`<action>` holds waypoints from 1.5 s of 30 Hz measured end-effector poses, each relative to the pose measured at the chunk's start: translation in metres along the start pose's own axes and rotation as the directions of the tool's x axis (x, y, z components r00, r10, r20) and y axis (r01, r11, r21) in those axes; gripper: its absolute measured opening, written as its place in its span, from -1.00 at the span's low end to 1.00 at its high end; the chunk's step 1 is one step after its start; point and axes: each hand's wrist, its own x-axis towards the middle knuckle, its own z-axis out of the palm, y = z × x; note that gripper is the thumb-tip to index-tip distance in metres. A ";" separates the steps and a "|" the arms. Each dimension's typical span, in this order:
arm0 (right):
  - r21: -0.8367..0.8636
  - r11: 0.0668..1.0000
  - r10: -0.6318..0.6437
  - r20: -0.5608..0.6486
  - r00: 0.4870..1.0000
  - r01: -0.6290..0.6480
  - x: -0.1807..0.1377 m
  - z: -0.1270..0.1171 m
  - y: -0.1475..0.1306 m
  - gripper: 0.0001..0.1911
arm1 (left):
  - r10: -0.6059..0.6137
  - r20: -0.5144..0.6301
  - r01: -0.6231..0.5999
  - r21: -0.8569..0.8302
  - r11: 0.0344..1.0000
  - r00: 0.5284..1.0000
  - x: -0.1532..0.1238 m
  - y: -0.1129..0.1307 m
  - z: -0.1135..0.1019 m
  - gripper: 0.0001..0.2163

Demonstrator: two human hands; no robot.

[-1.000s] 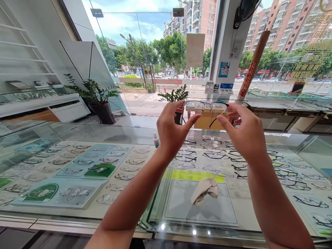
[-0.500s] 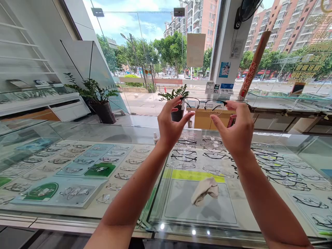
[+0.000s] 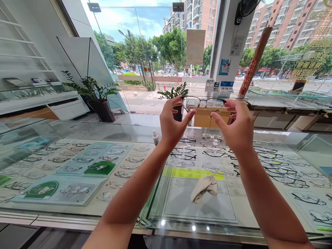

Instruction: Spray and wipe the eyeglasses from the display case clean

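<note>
A pair of eyeglasses point(image 3: 203, 100) with a dark upper rim is held up at arm's length, facing the window. My left hand point(image 3: 174, 119) pinches its left end with the fingers, the thumb reaching below the left lens. At the right end, my right hand point(image 3: 237, 121) grips the frame the same way, its thumb under the right lens. Below my hands a crumpled beige cloth point(image 3: 204, 188) lies on a pale rectangular mat point(image 3: 178, 207) on the glass counter. A small white spray bottle point(image 3: 155, 138) stands just left of my left forearm.
Rows of eyeglasses point(image 3: 184, 150) fill the glass display case point(image 3: 109, 216) on both sides. Potted plants point(image 3: 102, 110) stand beyond the counter, before a glass front. A red-brown pole point(image 3: 255, 62) leans at the right, near another counter point(image 3: 275, 103).
The eyeglasses tilt slightly, so the lenses show differently. My hands stay nearly in place around them. The view shifts a little, and more of the spray bottle shows beside my left forearm.
</note>
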 end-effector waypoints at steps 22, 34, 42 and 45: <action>0.145 0.989 0.033 0.040 0.999 -0.038 -0.001 -0.001 -0.003 -0.63 | -0.103 0.030 0.103 -0.015 0.995 0.994 -0.006 -0.008 0.007 -0.42; 0.309 0.923 0.189 0.151 0.970 -0.228 0.014 0.004 0.032 -0.62 | -0.089 0.082 0.090 -0.009 0.996 0.993 -0.006 -0.011 0.011 -0.41; 0.479 0.821 0.242 0.201 0.949 -0.311 0.016 0.008 0.034 -0.66 | -0.056 0.079 0.059 -0.030 0.998 0.995 -0.009 -0.008 0.014 -0.41; 0.512 0.793 0.255 0.217 0.942 -0.332 0.016 0.006 0.032 -0.66 | -0.046 0.079 0.048 -0.017 0.999 0.996 -0.010 -0.005 0.014 -0.42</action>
